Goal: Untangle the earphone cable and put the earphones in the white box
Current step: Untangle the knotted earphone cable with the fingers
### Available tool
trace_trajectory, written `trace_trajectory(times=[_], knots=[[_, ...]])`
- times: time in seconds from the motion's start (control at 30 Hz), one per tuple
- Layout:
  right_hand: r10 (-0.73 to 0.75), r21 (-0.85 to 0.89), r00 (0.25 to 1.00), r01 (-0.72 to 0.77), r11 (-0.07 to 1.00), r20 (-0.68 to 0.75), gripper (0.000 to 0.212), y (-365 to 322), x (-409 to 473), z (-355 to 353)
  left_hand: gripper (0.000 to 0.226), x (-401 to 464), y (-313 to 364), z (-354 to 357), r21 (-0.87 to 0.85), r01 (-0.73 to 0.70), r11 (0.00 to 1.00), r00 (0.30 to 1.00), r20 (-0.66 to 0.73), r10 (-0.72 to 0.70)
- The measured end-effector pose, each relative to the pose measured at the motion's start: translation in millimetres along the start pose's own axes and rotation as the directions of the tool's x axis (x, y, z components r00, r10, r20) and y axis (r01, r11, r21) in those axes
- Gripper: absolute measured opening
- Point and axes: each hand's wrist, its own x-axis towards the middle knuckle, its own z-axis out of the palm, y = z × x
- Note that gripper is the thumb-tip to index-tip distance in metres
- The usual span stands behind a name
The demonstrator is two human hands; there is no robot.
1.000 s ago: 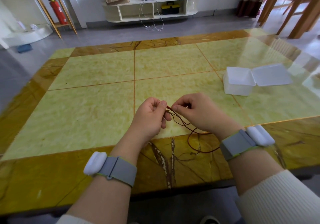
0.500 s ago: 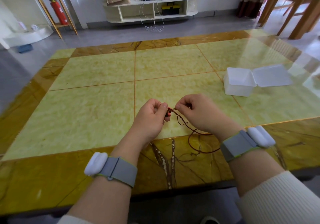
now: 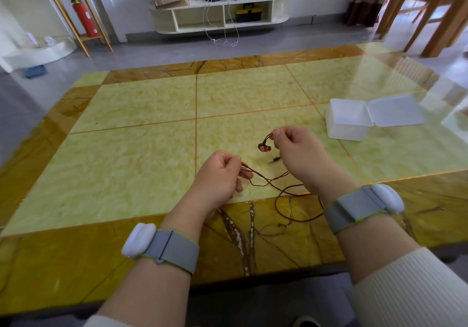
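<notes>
A thin brown earphone cable lies in loose loops on the green and amber table near its front edge. My right hand pinches the cable just above two red earbuds, which dangle below its fingertips. The small plug rests on the table beside that hand. My left hand pinches another stretch of the cable lower and to the left. The white box stands open at the right, its lid folded flat beside it.
Wooden chairs stand past the table's far right corner. A low white shelf with a cardboard box and cables lines the back wall, and a red fire extinguisher stands at the left.
My right hand has moved up and to the right, lifting the earbuds clear of my left hand. The hands are now farther apart and the cable is drawn out between them.
</notes>
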Motion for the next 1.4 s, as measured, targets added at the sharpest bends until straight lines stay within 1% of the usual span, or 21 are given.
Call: trace_trajectory(times=[0.07, 0.17, 0.23, 0.27, 0.33, 0.4, 0.43, 0.5, 0.63, 0.67, 0.7, 0.77, 0.83, 0.93, 1.03, 1.13, 1.23, 1.3, 1.4], knots=[[0.012, 0.073, 1.000, -0.013, 0.997, 0.006, 0.026, 1, 1, 0, 0.020, -1, 1, -1, 0.044, 0.012, 0.999, 1.000, -0.018, -0.012], [0.005, 0.159, 1.000, -0.009, 0.987, 0.026, 0.023, 1, 2, 0, 0.023, -2, 1, -3, 0.152, -0.003, 0.988, 0.999, -0.046, 0.010], [-0.003, 0.191, 0.999, -0.004, 0.982, 0.040, 0.022, 1, 2, 0, 0.024, -3, 1, -3, 0.153, -0.008, 0.988, 0.998, -0.059, 0.017], [-0.009, 0.200, 0.999, -0.002, 0.980, 0.050, 0.021, 1, 2, 0, 0.028, -3, 1, -4, 0.157, -0.013, 0.987, 0.997, -0.068, 0.024], [-0.016, 0.199, 0.996, -0.001, 0.980, 0.084, 0.021, 2, 2, 0, 0.045, -4, 2, -5, 0.207, -0.065, 0.976, 0.992, -0.089, 0.085], [-0.023, 0.196, 0.990, -0.005, 0.981, 0.137, 0.021, 3, 1, 1, 0.051, -6, 4, -6, 0.209, -0.170, 0.963, 0.975, -0.109, 0.195], [-0.025, 0.205, 0.986, -0.010, 0.979, 0.166, 0.022, 3, 1, 2, 0.049, -7, 5, -6, 0.191, -0.217, 0.957, 0.964, -0.109, 0.241], [-0.018, 0.240, 0.976, -0.036, 0.970, 0.217, 0.023, 1, 0, 4, 0.041, -8, 7, -4, 0.177, -0.264, 0.948, 0.956, -0.084, 0.282], [0.005, 0.307, 0.956, -0.098, 0.947, 0.292, 0.019, -1, -2, 8, 0.015, -6, 1, 0, 0.235, -0.292, 0.927, 0.948, -0.055, 0.313], [0.007, 0.304, 0.953, -0.104, 0.947, 0.303, 0.018, 0, -3, 8, 0.011, -4, 0, 1, 0.240, -0.293, 0.926, 0.948, -0.056, 0.314], [0.010, 0.300, 0.951, -0.107, 0.948, 0.309, 0.018, 0, -3, 9, 0.012, -4, -1, 1, 0.242, -0.290, 0.926, 0.948, -0.057, 0.312], [0.012, 0.293, 0.949, -0.109, 0.950, 0.315, 0.019, 0, -3, 9, 0.015, -4, 0, 2, 0.199, -0.274, 0.941, 0.953, -0.073, 0.293], [0.016, 0.288, 0.948, -0.112, 0.951, 0.317, 0.021, -1, -4, 8, 0.018, -6, 5, 1, 0.148, -0.258, 0.955, 0.953, -0.126, 0.277], [0.031, 0.255, 0.946, -0.118, 0.960, 0.324, 0.023, 2, -3, 5, 0.020, -5, 8, 0, 0.064, -0.230, 0.971, 0.933, -0.269, 0.239], [0.049, 0.211, 0.941, -0.125, 0.970, 0.334, 0.023, 4, -3, -7, 0.020, 0, 7, -9, -0.064, -0.162, 0.985, 0.915, -0.384, 0.126], [0.076, 0.132, 0.935, -0.128, 0.983, 0.347, 0.019, 5, -4, -22, 0.021, 4, 2, -21, -0.055, -0.102, 0.993, 0.896, -0.439, 0.068], [0.109, 0.034, 0.924, -0.131, 0.991, 0.367, 0.018, 5, -8, -34, 0.020, 2, 4, -34, -0.033, -0.025, 0.999, 0.859, -0.511, 0.004], [0.156, -0.066, 0.913, -0.141, 0.988, 0.378, 0.017, 5, -9, -40, 0.018, 0, 4, -40, -0.012, 0.042, 0.999, 0.848, -0.528, -0.042], [0.191, -0.218, 0.910, -0.115, 0.969, 0.368, 0.019, 1, -11, -48, 0.016, -5, 3, -46, 0.074, 0.114, 0.991, 0.851, -0.521, -0.059]])
